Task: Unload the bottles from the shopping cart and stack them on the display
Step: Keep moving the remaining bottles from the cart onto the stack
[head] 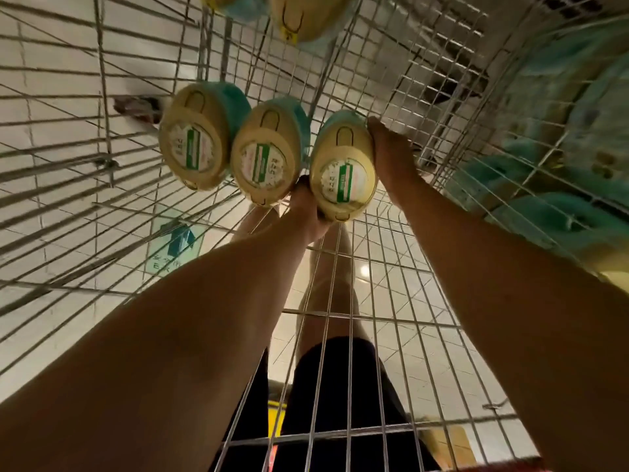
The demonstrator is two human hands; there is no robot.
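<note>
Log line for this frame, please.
phase: pickup | left hand: grips rightmost bottle | right hand: pressed on its side | beside: two more bottles | in: shopping cart

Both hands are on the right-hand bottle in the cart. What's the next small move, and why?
Probably lift the right bottle straight up: left hand and right hand flank its sides, and the middle bottle stands close beside it, so a sideways pull could topple that one.
</note>
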